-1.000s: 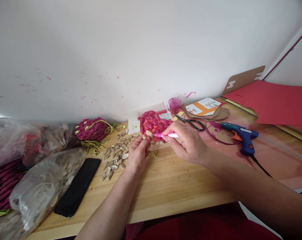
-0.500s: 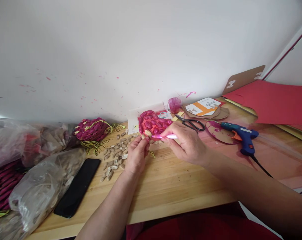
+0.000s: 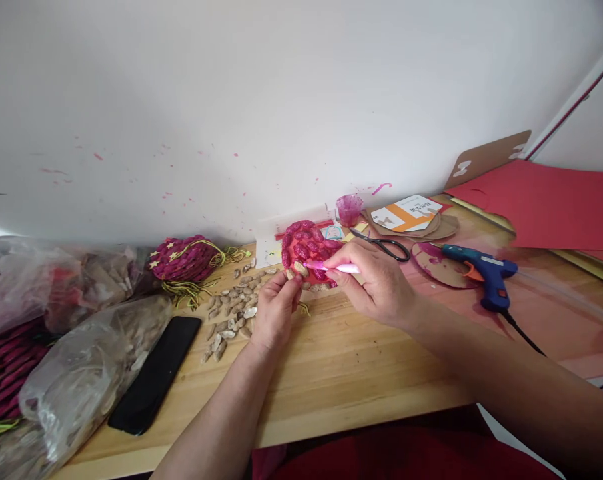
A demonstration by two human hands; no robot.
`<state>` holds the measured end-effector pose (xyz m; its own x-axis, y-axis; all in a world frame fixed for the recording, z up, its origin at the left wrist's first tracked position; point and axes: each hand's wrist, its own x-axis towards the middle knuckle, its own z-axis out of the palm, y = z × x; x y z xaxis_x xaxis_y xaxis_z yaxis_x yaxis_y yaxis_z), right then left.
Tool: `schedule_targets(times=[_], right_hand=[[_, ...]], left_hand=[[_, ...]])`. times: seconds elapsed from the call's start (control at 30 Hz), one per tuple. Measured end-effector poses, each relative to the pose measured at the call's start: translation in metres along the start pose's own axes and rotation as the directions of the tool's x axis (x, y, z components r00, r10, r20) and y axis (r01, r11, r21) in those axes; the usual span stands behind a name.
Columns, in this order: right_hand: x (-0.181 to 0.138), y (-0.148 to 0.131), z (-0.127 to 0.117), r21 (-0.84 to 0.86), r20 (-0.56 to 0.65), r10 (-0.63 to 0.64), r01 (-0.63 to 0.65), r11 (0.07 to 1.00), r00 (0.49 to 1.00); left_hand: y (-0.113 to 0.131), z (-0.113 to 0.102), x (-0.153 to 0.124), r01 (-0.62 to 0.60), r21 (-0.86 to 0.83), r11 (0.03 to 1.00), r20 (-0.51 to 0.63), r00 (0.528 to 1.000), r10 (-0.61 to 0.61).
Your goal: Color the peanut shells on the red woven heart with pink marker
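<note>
A red piece covered with magenta-painted peanut shells (image 3: 304, 249) is gripped at its lower left edge by my left hand (image 3: 275, 308). Its fingers are closed beside bare tan peanut shells (image 3: 300, 269) along that edge. My right hand (image 3: 381, 283) is closed around a paintbrush (image 3: 348, 269) with a white handle and a pink tip. The tip rests at or very near the bare shells; exact contact is hard to tell. My right fingers cover part of the piece's right side. Loose peanut shells (image 3: 226, 325) lie left of my left hand.
A plastic cup of magenta paint (image 3: 350, 209), black-handled scissors (image 3: 388, 247) and a blue glue gun (image 3: 494, 267) stand behind and right. Left are a phone (image 3: 155, 375), a plastic bag of shells (image 3: 91, 380) and a magenta craft with yellow stars (image 3: 184, 259). A wall rises behind.
The brush tip has moved slightly up, and more of the bare shells shows. The painted piece has shifted and tilted a little in my left hand. Both hands keep their holds.
</note>
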<state>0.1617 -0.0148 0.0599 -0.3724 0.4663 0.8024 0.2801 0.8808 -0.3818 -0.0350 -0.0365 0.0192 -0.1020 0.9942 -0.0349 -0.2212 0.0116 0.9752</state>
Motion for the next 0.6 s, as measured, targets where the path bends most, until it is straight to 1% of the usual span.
schedule_targets(times=[0.1, 0.2, 0.4, 0.5, 0.6], right_hand=[[0.0002, 0.0008, -0.0004, 0.007, 0.008, 0.006, -0.006, 1.000, 1.000], [0.0002, 0.0012, -0.0008, -0.004, 0.031, 0.009, -0.009, 1.000, 0.999], [0.0011, 0.0013, -0.0007, 0.044, -0.006, 0.039, -0.039, 0.998, 0.999], [0.0013, 0.0006, -0.0003, 0.059, 0.023, 0.051, -0.052, 0.997, 0.998], [0.0015, -0.0011, -0.0008, 0.048, 0.010, 0.060, -0.060, 0.997, 0.998]], left_hand=[[-0.0001, -0.0006, -0.0002, 0.009, -0.008, 1.000, 0.016, 1.000, -0.009], [0.0011, -0.0003, -0.0001, 0.034, -0.048, 0.998, 0.002, 0.999, -0.034], [0.0004, 0.0002, 0.0003, 0.021, -0.044, 0.999, 0.035, 0.999, -0.020], [-0.0008, -0.0004, 0.0003, 0.026, -0.052, 0.998, 0.020, 0.999, -0.025], [0.0001, -0.0025, 0.0004, 0.033, -0.056, 0.998, -0.001, 0.999, -0.033]])
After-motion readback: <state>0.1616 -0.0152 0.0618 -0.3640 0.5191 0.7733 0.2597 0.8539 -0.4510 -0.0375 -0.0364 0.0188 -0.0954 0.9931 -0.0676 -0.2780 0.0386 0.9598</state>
